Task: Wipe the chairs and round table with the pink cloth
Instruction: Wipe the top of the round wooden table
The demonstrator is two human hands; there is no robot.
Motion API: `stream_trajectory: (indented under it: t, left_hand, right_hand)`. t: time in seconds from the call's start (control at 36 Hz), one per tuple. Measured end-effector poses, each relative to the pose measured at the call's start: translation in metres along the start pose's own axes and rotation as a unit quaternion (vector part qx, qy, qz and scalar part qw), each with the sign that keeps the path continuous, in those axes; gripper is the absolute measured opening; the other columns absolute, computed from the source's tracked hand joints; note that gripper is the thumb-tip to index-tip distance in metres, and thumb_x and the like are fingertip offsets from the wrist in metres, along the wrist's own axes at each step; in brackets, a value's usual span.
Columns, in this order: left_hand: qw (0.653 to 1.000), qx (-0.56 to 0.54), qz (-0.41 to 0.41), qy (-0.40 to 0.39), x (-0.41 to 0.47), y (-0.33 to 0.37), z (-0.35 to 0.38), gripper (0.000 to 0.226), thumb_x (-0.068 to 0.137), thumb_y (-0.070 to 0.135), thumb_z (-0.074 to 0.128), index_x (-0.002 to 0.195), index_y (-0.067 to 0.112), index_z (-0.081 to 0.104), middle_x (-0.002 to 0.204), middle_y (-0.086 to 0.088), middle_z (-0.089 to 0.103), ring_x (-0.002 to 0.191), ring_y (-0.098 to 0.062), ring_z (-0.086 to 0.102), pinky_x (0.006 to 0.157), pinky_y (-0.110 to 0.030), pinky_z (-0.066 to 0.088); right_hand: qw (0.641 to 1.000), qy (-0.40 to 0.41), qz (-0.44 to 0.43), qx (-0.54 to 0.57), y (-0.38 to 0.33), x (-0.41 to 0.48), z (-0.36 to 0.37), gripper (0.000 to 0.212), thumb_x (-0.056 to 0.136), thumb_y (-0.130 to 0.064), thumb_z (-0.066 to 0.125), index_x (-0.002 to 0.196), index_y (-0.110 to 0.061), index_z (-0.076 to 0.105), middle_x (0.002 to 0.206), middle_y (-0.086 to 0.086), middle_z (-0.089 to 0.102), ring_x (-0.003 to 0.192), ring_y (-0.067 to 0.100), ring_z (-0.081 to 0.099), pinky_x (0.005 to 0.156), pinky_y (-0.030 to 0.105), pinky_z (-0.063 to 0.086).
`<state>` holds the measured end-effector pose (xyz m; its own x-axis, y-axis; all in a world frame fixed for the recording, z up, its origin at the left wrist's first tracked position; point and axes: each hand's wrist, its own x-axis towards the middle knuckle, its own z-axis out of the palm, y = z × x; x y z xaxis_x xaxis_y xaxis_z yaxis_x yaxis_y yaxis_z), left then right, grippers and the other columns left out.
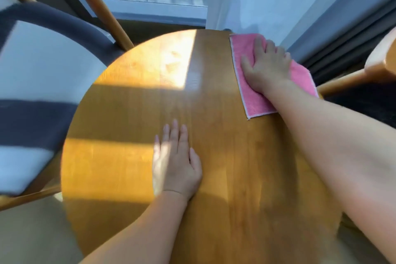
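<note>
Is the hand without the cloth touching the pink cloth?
Apart. The head view shows the left hand flat on the round table, with bare wood between it and the pink cloth.

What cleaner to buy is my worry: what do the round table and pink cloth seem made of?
Round table: apparently wood or wood veneer, honey-toned, with straight grain lines; smooth, slightly glossy finish that reflects the sunlight. Pink cloth: soft textile, perhaps microfibre or terry, by its fuzzy matte nap and pale stitched edging.

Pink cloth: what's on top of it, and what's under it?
The right hand presses flat on the pink cloth, which lies on the round table. The wood beneath it is hidden.
</note>
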<state>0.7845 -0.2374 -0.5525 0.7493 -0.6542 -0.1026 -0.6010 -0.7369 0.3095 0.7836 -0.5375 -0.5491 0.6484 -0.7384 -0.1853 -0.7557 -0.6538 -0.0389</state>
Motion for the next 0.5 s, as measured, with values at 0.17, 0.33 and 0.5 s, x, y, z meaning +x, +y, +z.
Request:
stream_trajectory:
  t: [0.17,0.33,0.5]
  left_hand:
    - [1.000,-0.027,-0.005,0.001,-0.001,-0.001,-0.002,0.058,0.082,0.027,0.037,0.134,0.004,0.051,0.144,-0.014,0.045,0.134,-0.029,0.036,0.113,-0.041,0.015]
    - [0.996,-0.088,-0.015,0.013,-0.004,-0.001,-0.008,0.058,0.078,0.024,0.036,0.130,0.004,0.055,0.142,-0.015,0.048,0.134,-0.031,0.039,0.114,-0.039,0.014]
    - [0.984,-0.179,0.010,0.007,-0.014,-0.035,-0.033,0.052,0.076,0.016,0.031,0.110,-0.005,0.064,0.122,-0.023,0.060,0.117,-0.036,0.055,0.106,-0.034,0.033]
  right_hand:
    - [0.997,-0.018,-0.073,-0.010,-0.032,0.014,0.004,0.072,0.095,-0.058,0.018,0.156,-0.019,0.011,0.162,0.017,0.011,0.146,0.041,0.013,0.116,0.059,0.008]
    - [0.990,-0.035,-0.137,-0.023,-0.037,-0.042,0.010,0.069,0.097,-0.057,0.017,0.156,-0.023,0.005,0.164,0.010,-0.002,0.150,0.034,-0.003,0.119,0.054,-0.002]
    - [0.988,-0.044,-0.145,-0.028,-0.045,-0.093,0.021,0.068,0.099,-0.054,0.017,0.156,-0.020,0.003,0.163,0.010,-0.004,0.150,0.033,-0.006,0.120,0.051,-0.005]
